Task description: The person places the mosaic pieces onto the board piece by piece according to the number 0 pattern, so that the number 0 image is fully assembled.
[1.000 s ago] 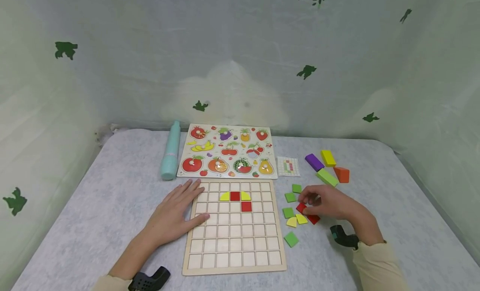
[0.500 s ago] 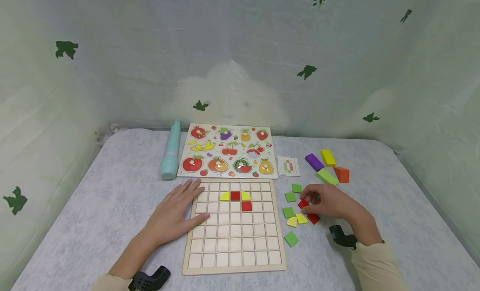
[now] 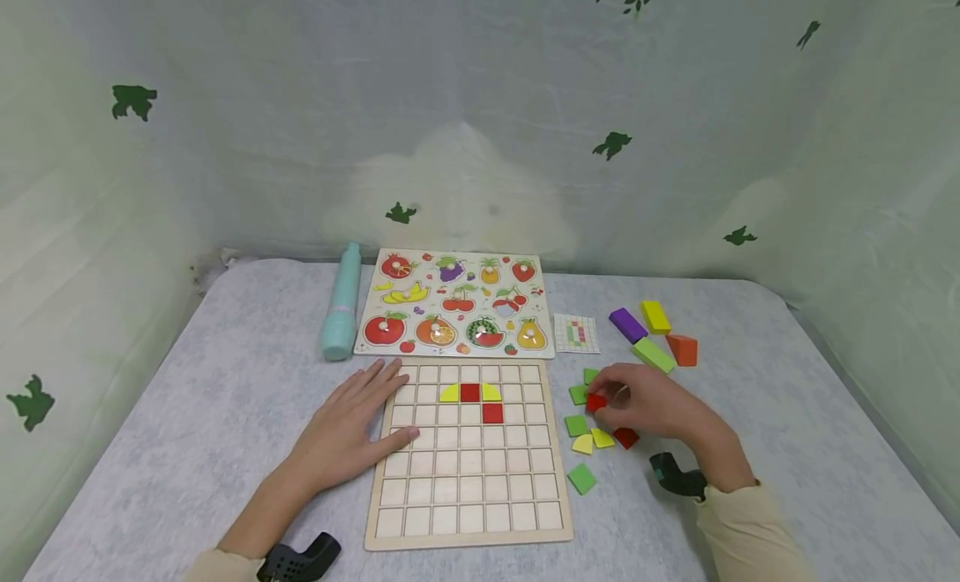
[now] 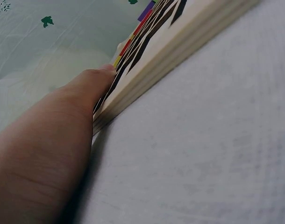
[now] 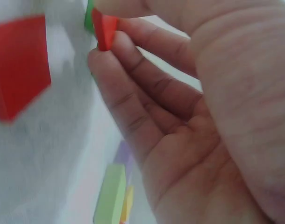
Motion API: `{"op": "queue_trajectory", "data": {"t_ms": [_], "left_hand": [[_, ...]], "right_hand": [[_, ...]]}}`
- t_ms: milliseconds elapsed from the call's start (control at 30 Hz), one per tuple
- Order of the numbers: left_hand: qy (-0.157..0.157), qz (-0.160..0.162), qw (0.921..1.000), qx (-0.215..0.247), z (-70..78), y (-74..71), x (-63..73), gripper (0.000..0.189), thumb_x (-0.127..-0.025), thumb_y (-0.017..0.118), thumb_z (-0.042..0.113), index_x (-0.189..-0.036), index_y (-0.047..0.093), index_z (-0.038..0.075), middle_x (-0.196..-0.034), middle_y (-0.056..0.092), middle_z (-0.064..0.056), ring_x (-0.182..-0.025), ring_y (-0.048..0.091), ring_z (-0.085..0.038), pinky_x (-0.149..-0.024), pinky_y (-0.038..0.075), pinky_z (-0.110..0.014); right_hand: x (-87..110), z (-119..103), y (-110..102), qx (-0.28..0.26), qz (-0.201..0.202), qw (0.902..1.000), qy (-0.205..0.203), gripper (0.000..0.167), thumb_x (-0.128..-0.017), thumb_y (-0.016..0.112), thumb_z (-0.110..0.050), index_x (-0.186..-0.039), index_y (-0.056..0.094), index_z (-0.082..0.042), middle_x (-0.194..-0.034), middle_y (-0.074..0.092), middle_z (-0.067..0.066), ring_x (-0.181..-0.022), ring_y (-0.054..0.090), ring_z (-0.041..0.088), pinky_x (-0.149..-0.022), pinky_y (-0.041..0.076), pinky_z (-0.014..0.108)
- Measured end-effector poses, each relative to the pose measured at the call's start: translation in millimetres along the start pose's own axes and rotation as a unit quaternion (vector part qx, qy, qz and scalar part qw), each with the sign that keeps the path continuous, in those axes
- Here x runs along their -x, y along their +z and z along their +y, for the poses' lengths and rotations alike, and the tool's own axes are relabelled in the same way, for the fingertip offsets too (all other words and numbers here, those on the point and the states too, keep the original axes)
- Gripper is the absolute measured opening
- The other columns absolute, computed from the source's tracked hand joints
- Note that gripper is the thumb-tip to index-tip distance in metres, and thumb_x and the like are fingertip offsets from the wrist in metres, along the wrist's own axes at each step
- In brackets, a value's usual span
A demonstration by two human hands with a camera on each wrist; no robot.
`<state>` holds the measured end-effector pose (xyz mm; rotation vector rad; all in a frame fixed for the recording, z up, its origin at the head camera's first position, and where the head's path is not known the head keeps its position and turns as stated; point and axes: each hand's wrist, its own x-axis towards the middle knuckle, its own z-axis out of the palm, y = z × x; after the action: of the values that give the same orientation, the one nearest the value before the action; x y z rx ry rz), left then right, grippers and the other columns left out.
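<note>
My right hand pinches a red square tile between thumb and fingers, to the right of the wooden grid board. Another red tile lies on the cloth just below that hand. Flat on the board's upper left edge rests my left hand, fingers spread and thumb over the grid. Set in the board's cells are a red tile between two yellow quarter-round tiles and a second red tile one row below. Loose green tiles and two yellow quarter-rounds lie beside the board.
Behind the grid board lies a fruit puzzle board, with a teal bottle-shaped object to its left. A small pattern card sits at its right. Purple, yellow, light green and orange blocks lie at the back right.
My right hand has shifted slightly left and away from me, carrying the red tile off its earlier spot towards the green tiles. The left hand has stayed in place.
</note>
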<state>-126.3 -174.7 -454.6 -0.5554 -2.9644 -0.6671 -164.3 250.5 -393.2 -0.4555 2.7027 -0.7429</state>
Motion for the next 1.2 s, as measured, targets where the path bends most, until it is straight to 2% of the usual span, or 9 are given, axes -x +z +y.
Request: {"op": "queue_trajectory", "data": {"t_ms": [200, 400, 600, 767, 1000, 1200], "left_hand": [[0.003, 0.0, 1.0, -0.004, -1.6, 1.0, -0.8, 0.085, -0.09, 0.063, 0.069, -0.154, 0.049, 0.014, -0.168, 0.034, -0.007, -0.156, 0.027, -0.035, -0.123, 0.028, -0.06], [-0.003, -0.003, 1.0, -0.003, -2.0, 0.6, 0.3, 0.086, -0.09, 0.063, 0.07, -0.154, 0.049, 0.014, -0.168, 0.034, -0.006, -0.156, 0.026, -0.035, -0.122, 0.028, -0.061], [-0.006, -0.004, 1.0, -0.004, -1.6, -0.1, 1.2, 0.086, -0.09, 0.063, 0.07, -0.154, 0.049, 0.015, -0.168, 0.034, -0.006, -0.156, 0.026, -0.034, -0.123, 0.027, -0.061], [-0.003, -0.001, 1.0, -0.003, -1.5, 0.2, 0.8, 0.086, -0.09, 0.063, 0.07, -0.154, 0.049, 0.015, -0.168, 0.034, -0.006, -0.156, 0.026, -0.035, -0.122, 0.028, -0.061], [-0.002, -0.001, 1.0, -0.004, -1.9, 0.5, 0.9, 0.086, -0.09, 0.062, 0.07, -0.154, 0.049, 0.015, -0.168, 0.034, -0.006, -0.156, 0.026, -0.035, -0.122, 0.027, -0.061], [-0.001, 0.0, 1.0, -0.004, -1.9, 0.8, 0.6, 0.086, -0.09, 0.062, 0.071, -0.154, 0.049, 0.015, -0.168, 0.034, -0.006, -0.156, 0.026, -0.034, -0.123, 0.027, -0.061]], "right_hand": [[-3.0, -10, 6, 0.002, 0.002, 0.9978, -0.066, 0.022, -0.088, 0.077, -0.015, -0.11, 0.072, -0.015, -0.101, 0.067, -0.008, -0.095, 0.062, 0.012, -0.085, 0.058, 0.03], [-7.1, -28, 17, 0.004, 0.004, 0.9946, -0.104, 0.024, -0.09, 0.075, -0.013, -0.114, 0.072, -0.017, -0.104, 0.067, -0.011, -0.097, 0.063, 0.011, -0.085, 0.058, 0.03], [-11.2, -48, 30, 0.008, -0.002, 0.9923, -0.124, 0.024, -0.091, 0.077, -0.016, -0.115, 0.072, -0.016, -0.103, 0.066, -0.012, -0.095, 0.062, 0.01, -0.081, 0.057, 0.026], [-14.0, -62, 43, 0.022, 0.0, 0.9893, -0.144, 0.024, -0.092, 0.076, -0.018, -0.116, 0.074, -0.018, -0.107, 0.066, -0.014, -0.097, 0.06, 0.009, -0.085, 0.057, 0.027], [-15.5, -77, 61, 0.028, 0.004, 0.9818, -0.188, 0.028, -0.093, 0.076, -0.018, -0.122, 0.075, -0.016, -0.118, 0.07, -0.007, -0.105, 0.062, 0.009, -0.091, 0.058, 0.028], [-16.9, -83, 71, 0.047, 0.016, 0.9759, -0.213, 0.026, -0.093, 0.077, -0.017, -0.119, 0.075, -0.018, -0.117, 0.071, -0.007, -0.106, 0.062, 0.009, -0.092, 0.057, 0.028]]}}
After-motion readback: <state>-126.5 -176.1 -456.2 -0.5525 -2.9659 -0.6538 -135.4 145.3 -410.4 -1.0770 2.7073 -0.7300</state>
